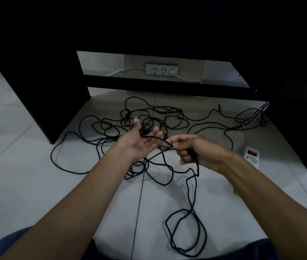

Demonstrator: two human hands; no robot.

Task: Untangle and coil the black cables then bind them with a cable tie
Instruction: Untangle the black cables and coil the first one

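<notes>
A long tangle of thin black cables (149,117) sprawls over the white tiled floor under a black desk. My right hand (195,150) pinches a black cable between thumb and fingers, and the strand hangs from it down into a loose loop (184,231) near my knees. My left hand (141,140) is held palm up with straight fingers, and the end of that cable (152,136) lies across its palm. No cable tie shows in this view.
The black desk (42,76) has a side panel at left, a crossbar (167,86) and a cabinet at right. A white wall socket strip (161,69) sits behind. A white power strip with a red switch (251,156) lies on the floor at right.
</notes>
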